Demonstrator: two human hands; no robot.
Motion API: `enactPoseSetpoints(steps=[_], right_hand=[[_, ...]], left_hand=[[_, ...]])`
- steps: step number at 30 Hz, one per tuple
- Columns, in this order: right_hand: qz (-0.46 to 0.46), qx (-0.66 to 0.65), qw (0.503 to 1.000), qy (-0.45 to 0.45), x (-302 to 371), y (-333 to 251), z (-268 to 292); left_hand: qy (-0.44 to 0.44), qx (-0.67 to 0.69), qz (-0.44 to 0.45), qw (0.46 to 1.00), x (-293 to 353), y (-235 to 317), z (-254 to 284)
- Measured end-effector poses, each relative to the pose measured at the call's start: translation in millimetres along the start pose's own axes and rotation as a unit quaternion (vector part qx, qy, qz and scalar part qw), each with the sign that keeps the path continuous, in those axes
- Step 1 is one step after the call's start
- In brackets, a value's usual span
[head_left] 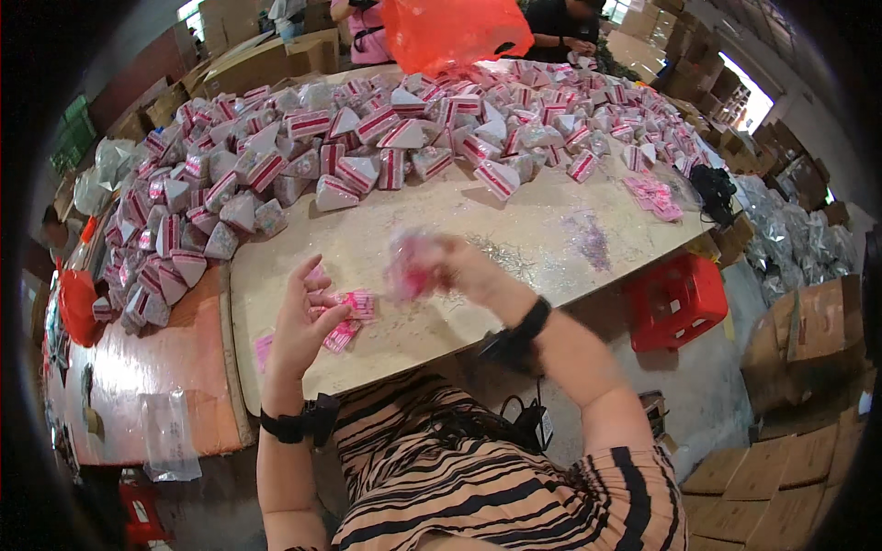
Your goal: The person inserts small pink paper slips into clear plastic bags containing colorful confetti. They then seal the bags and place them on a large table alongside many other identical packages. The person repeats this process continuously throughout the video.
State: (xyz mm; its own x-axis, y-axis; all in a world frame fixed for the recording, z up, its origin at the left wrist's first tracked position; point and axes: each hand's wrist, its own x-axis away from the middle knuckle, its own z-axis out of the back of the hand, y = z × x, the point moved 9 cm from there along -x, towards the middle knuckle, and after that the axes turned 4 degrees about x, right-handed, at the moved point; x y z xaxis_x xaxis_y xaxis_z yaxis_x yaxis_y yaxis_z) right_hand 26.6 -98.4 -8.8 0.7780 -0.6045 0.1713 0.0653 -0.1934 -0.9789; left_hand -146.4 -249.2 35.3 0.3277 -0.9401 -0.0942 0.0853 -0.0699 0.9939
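Note:
My right hand [457, 266] is over the middle of the table, smeared by motion. A blurred pink and clear packet [413, 264] is in its fingers; its exact kind cannot be made out. To the left, my left hand [305, 317] has its fingers apart and slightly curled, palm turned inward, with nothing seen in it. Beside and partly behind that hand lie several small pink printed cards [356, 305] on the pale tabletop [404, 354]. Silvery thin bits [501, 257] are scattered just beyond my right hand, with a patch of small purple pieces [588, 241] farther right.
A large heap of wedge-shaped pink and white packs [358, 170] covers the table's far side. Pink cards [654, 197] lie at its right end. A red stool [677, 303] stands right of the table, near cardboard boxes [808, 344]. Two people [556, 37] are across the table, beside a red bag [455, 32].

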Motion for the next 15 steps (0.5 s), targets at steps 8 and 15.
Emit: enactPoseSetpoints(steps=[8,15], right_hand=[[0.267,0.051,0.907,0.323,87,-138,269],[0.322,0.583,0.687,0.289,131,-50,100]], left_hand=[[0.008,-0.159,-0.031,0.987,3,-8,-10],[-0.043,-0.254,-0.107,0.960,16,-11,-42]])
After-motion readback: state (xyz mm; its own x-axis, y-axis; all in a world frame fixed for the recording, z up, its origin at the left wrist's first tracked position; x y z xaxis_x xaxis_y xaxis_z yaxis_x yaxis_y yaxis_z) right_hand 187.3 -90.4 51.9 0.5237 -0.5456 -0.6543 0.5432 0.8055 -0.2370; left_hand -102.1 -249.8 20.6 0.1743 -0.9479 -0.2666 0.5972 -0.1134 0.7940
